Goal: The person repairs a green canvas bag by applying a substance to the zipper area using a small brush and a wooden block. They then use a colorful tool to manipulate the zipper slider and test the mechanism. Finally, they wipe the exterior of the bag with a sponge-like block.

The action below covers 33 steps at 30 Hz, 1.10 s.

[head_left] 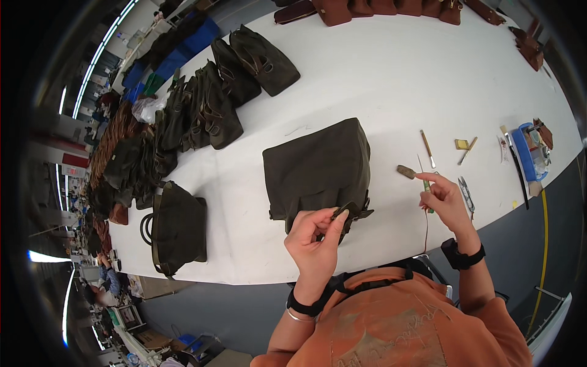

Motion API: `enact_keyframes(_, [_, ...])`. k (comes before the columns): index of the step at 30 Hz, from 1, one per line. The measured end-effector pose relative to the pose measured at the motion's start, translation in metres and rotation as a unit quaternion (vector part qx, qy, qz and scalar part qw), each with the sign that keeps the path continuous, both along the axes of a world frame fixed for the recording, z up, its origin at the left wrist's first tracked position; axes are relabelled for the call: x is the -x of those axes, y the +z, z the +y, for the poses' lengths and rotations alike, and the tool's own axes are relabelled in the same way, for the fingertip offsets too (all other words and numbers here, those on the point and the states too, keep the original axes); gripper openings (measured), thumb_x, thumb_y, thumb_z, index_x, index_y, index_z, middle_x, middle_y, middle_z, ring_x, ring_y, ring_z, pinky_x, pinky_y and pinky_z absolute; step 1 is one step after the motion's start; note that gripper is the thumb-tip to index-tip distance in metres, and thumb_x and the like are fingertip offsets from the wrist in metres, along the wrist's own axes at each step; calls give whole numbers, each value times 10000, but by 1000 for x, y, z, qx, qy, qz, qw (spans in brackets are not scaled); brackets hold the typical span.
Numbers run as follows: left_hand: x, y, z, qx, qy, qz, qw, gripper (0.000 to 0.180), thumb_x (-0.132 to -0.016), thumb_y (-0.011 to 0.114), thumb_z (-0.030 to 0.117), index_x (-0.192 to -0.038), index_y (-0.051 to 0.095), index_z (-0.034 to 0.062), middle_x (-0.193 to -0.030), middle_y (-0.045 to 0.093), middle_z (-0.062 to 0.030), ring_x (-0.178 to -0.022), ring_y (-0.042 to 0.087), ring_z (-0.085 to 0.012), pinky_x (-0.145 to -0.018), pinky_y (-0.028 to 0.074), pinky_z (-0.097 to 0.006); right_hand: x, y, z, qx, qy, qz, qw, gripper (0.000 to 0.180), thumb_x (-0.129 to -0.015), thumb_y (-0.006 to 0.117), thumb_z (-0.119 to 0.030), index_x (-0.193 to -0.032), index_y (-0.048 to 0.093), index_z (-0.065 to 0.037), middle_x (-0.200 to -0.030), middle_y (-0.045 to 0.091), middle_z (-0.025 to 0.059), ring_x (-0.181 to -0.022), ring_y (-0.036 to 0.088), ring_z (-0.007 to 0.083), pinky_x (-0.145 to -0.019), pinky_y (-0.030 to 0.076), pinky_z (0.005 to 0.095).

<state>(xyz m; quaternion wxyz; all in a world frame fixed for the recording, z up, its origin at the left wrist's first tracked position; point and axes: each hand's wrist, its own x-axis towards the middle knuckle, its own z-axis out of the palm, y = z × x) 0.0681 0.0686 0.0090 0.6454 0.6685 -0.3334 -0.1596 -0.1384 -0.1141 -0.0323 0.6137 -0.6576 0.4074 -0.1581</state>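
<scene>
A dark olive bag (315,162) lies on the white table in front of me. My left hand (315,241) pinches a small dark strap end (347,211) at the bag's near edge, thumb on top. My right hand (446,202) is over the table to the right, index finger stretched out and its tip at the end of a small brown stub (406,172). The other fingers are curled loosely. An awl with a green handle (426,185) and thin metal point lies beside those fingers, its handle partly hidden by them.
Scissors (466,194), a wooden-handled tool (427,148), a small yellow block (461,144) and a blue tray (531,151) are on the right. Another dark bag (178,229) stands left. Dark bags (263,60) line the far left; reddish-brown bags (382,6) the far edge.
</scene>
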Motion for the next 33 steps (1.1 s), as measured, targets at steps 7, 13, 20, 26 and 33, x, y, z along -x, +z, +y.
enact_keyframes(7, [6, 4, -28, -22, -5, 19, 1000, 115, -811, 734, -27, -910, 675, -27, -811, 566, -12, -652, 549, -43, -575, 455, -176, -19, 42, -9, -29, -3, -285, 958, 475, -813, 712, -76, -1255, 550, -11, -1094, 672, 110, -1038, 610, 140, -833, 484, 254])
enact_keyframes(13, [10, 2, -42, -54, 5, 28, 998, 126, -808, 740, -20, -920, 682, -24, -803, 562, -3, -654, 533, -38, -573, 440, -174, -59, 39, -6, -34, -9, -320, 947, 236, -957, 584, -174, -1098, 612, 14, -942, 674, 110, -830, 665, 154, -774, 536, 298])
enact_keyframes(20, [9, -3, -43, -90, -7, -73, 993, 174, -790, 745, -31, -958, 697, -25, -832, 576, -30, -656, 538, -44, -542, 431, -177, -90, 44, 11, -183, 4, -312, 932, 126, -940, 597, -84, -989, 579, 30, -895, 669, 124, -833, 679, 181, -743, 574, 290])
enact_keyframes(26, [10, -3, -43, -99, -5, -74, 992, 163, -790, 742, -33, -946, 694, -23, -843, 594, -42, -655, 558, -54, -540, 441, -179, -97, 31, 25, -133, -41, -322, 936, 96, -878, 657, -2, -933, 578, 1, -848, 648, 55, -757, 608, 73, -673, 489, 212])
enact_keyframes(33, [8, -6, -43, -87, -8, -94, 992, 161, -785, 741, -40, -938, 692, -26, -852, 606, -53, -662, 575, -64, -547, 456, -185, -102, 34, 29, -105, -54, -317, 941, 76, -883, 655, -8, -900, 581, -2, -824, 627, 29, -719, 571, 43, -619, 446, 194])
